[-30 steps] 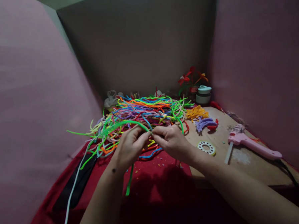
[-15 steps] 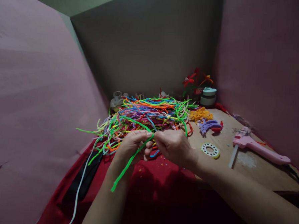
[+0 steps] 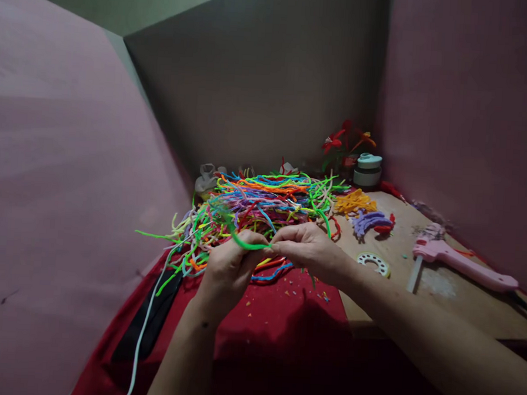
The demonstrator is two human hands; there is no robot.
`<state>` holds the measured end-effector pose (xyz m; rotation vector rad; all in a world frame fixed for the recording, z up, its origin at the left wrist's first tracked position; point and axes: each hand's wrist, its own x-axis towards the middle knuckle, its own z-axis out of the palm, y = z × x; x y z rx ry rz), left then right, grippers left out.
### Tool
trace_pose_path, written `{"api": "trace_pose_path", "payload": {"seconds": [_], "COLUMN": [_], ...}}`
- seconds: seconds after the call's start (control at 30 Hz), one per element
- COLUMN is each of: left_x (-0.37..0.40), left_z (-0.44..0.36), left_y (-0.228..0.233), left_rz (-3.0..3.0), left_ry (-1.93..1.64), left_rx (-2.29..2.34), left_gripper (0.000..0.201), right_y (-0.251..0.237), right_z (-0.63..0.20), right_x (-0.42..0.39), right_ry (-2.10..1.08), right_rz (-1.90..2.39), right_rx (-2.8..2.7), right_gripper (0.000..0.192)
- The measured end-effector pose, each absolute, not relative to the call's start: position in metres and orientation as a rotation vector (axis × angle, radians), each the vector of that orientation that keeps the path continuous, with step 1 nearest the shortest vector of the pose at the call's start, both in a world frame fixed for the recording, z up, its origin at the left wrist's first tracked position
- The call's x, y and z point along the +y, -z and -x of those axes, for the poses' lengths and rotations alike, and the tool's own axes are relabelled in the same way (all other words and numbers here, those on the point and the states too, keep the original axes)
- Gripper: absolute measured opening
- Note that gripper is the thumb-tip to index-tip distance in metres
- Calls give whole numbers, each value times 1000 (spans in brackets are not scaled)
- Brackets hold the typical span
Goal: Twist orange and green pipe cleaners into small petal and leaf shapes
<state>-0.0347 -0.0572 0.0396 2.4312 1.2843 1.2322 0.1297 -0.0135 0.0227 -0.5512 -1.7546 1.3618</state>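
Above the red cloth (image 3: 279, 322), just in front of the heap of coloured pipe cleaners (image 3: 263, 203), the left hand (image 3: 228, 269) and right hand (image 3: 307, 250) each pinch, fingertips closed, one curved green pipe cleaner (image 3: 246, 244) stretched between them.

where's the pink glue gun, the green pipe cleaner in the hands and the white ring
pink glue gun (image 3: 458, 265): head view, on the middle of its long pink body.
green pipe cleaner (image 3: 243, 242): head view, on the bent stretch between the two hands.
white ring (image 3: 374, 261): head view, on its far rim.
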Motion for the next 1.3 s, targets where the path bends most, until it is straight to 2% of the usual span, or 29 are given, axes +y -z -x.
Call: {"api": "trace_pose_path", "payload": {"seconds": [0.1,0.2,0.3,0.4,0.53,0.7,0.83,0.93,1.03,1.13,1.2,1.3], "left_x": [-56,-53,-51,-55,-65,-74,-80,-78,-73,-69,-68,-62], "left_z": [35,33,32,31,30,39,48,48,42,37,35,35], "left_y": [-47,-52,-49,-43,-43,-50,-45,-41,-41,-46,-51,-56], "left_rz": [-2244,-1710,-1100,-749,-770,-1202,-1696,-2246,-2554,-2481,-2317,-1967], "left_ry": [-1160,-1077,-950,-873,-948,-1090,-1318,-1459,-1382,-1321,-1282,-1121], "left_rx": [1355,1298,1047,852,874,1194,1381,1367,1240,1174,1249,1377], "left_gripper": [5,16,20,21,20,25,10,20,19,10,3,13], "right_y": [-20,-17,-13,-11,-9,-13,-20,-23,-23,-23,-22,-18], "right_z": [-130,-131,-132,-133,-131,-129,-127,-126,-126,-127,-128,-128], "right_x": [-15,-19,-21,-22,-23,-27,-27,-27,-26,-25,-25,-28], "right_ry": [-1087,-411,237,489,301,-421,-992,-1266,-1368,-1362,-1285,-1004], "right_rz": [551,547,423,292,304,432,447,419,394,404,438,492], "right_rx": [-1941,-2098,-2128,-2102,-2076,-1942,-1746,-1662,-1639,-1669,-1724,-1878], "right_gripper": [21,24,25,25,24,22,18,17,16,16,18,21]}}
